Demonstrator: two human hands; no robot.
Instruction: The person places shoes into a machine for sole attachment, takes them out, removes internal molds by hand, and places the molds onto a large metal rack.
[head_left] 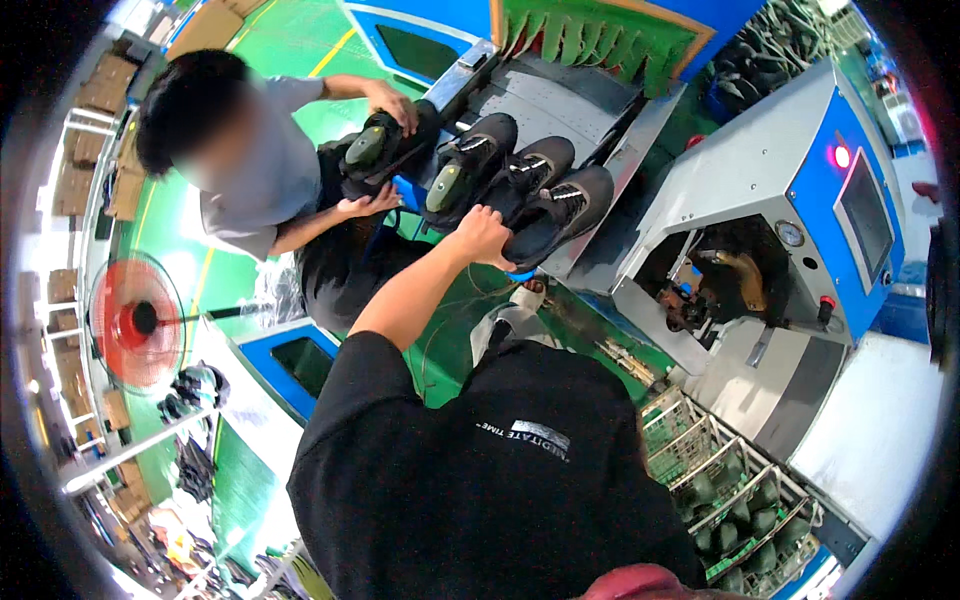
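While the person's right hand is out of view, so that I cannot tell what it does, the left hand (482, 238) is grasping the heel of the end shoe (575, 205). Some fingertips are lost against the dark collar. That shoe sits at the right of a row of 3, toes pointing away over a grey bed (560, 98). The middle shoe (533, 168) is partly covered by its neighbours; from the left shoe (488, 138) a green last (450, 185) rises.

Beyond, a co-worker's upper hand (393, 105) and lower hand (370, 204) hold another shoe (372, 187); a dark shape just behind it is hard to make out. Below, the person's black shirt (430, 490) blocks much of the view, and a pink shape (645, 583) is cut off by the lower edge.

A ragged green fringe (610, 38) hangs over the bed's far end. At right stands a grey and blue machine (760, 125), its cavity shadowed, 1 red lamp (842, 157) glowing. Yellow lines cross the green floor (305, 30), and a red fan (120, 320) stands at left.
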